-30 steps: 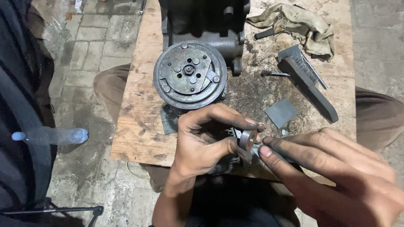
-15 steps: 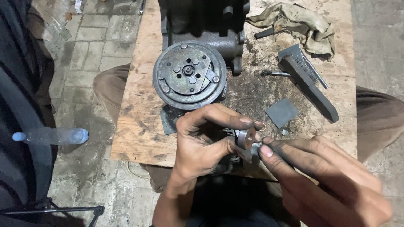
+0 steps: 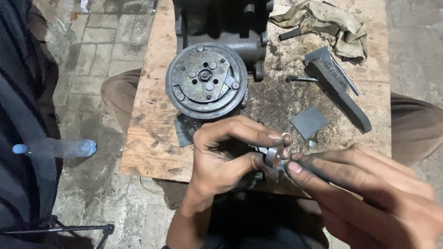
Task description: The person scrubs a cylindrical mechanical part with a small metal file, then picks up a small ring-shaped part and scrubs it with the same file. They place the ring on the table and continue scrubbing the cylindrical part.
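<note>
My left hand (image 3: 226,154) pinches a small round metal part (image 3: 273,157) between thumb and fingers, just above the near edge of a wooden board (image 3: 147,138). My right hand (image 3: 364,193) comes in from the lower right, and its fingertips touch the same small part along with a thin dark piece; what that piece is I cannot tell. Behind the hands a grimy compressor (image 3: 207,83) lies on the board with its round clutch plate facing up.
On the board's right side lie a dark metal bar (image 3: 339,94), a small grey square sheet (image 3: 308,122), a bolt (image 3: 302,79) and a dirty rag (image 3: 330,23). A clear plastic bottle (image 3: 55,148) lies on the paved floor at left. My knees flank the board.
My right hand has shifted slightly lower and closer to the camera. The left hand keeps the small part in nearly the same place.
</note>
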